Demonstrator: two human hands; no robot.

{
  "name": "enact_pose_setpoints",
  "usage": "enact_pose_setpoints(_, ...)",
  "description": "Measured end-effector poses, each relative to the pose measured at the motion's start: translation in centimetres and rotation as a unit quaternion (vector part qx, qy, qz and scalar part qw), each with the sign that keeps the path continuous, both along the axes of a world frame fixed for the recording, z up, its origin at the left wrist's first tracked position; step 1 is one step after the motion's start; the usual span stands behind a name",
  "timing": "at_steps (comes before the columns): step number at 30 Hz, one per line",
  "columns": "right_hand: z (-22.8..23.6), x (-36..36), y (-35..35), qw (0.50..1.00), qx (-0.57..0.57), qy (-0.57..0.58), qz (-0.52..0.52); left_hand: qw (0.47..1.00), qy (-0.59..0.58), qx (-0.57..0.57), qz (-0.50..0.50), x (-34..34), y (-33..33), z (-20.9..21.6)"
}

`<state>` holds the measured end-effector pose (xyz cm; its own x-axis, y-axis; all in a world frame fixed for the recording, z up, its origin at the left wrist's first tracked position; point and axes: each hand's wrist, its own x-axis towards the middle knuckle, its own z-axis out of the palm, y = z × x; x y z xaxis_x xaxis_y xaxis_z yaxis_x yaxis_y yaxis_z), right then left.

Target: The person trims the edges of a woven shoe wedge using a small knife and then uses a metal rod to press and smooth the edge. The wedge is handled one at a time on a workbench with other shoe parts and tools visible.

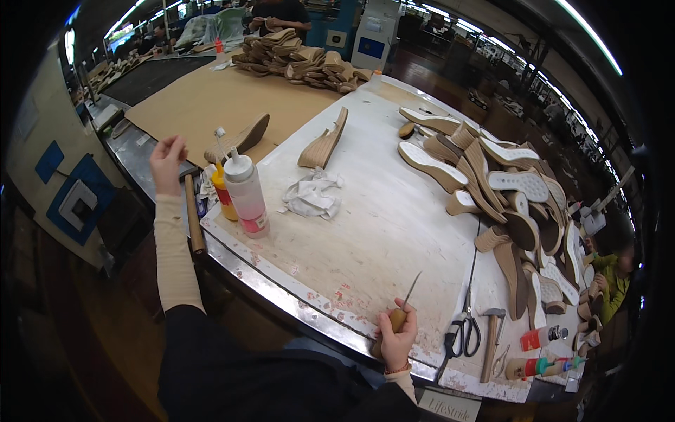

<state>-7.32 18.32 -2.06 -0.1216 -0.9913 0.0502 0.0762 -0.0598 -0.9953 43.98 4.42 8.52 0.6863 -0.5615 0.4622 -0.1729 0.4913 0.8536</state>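
My right hand [397, 337] is closed around the wooden handle of an awl-like tool [413, 287], at the near edge of the white worktable; its thin metal point aims up and away. My left hand [168, 165] is raised at the left, beyond the table's edge, with fingers curled in a pinch; anything between them is too small to make out. Close to it are a tan wedge sole [246, 139], a clear squeeze bottle [246, 193] with pink liquid and a yellow bottle [225, 193]. A crumpled white cloth [313, 193] and another wedge sole [325, 144] lie farther in.
Many wedge soles [492, 179] are heaped on the right. Near them lie black-handled scissors [463, 334], a hammer [492, 344] and several small bottles [541, 337]. Another pile of soles [295, 60] sits on brown board [190, 98] at the back. Two people are nearby, back and right.
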Motion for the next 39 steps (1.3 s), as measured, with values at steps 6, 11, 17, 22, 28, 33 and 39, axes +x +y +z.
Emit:
enact_pose_setpoints(6,0.3,0.1,0.0,0.999,0.025,0.023,-0.008,0.931,-0.218,0.257,0.137,5.2,-10.3,-6.8)
enact_pose_setpoints(11,0.2,0.3,-0.1,0.999,0.024,0.028,-0.013,0.813,-0.341,0.459,0.112,5.7,-12.8,-9.0)
enact_pose_setpoints(17,0.0,0.2,0.0,0.999,0.026,0.018,-0.018,0.805,-0.343,0.476,0.089,6.1,-12.9,-9.9)
enact_pose_setpoints(22,0.2,0.3,-0.2,1.0,0.018,0.01,-0.02,0.83,-0.326,0.425,0.153,6.5,-11.0,-9.7)
enact_pose_setpoints(28,0.0,0.0,0.0,1.0,0.017,-0.012,-0.012,0.89,-0.319,0.144,0.292,5.0,-5.1,-2.0)
enact_pose_setpoints(33,-0.5,-0.2,-0.1,1.0,-0.022,-0.001,0.0,0.946,-0.276,-0.059,0.163,-2.5,2.2,7.7)
enact_pose_setpoints(39,-0.8,-0.5,0.3,0.999,-0.039,-0.021,-0.017,0.943,-0.312,-0.113,-0.006,-16.9,7.1,11.0)
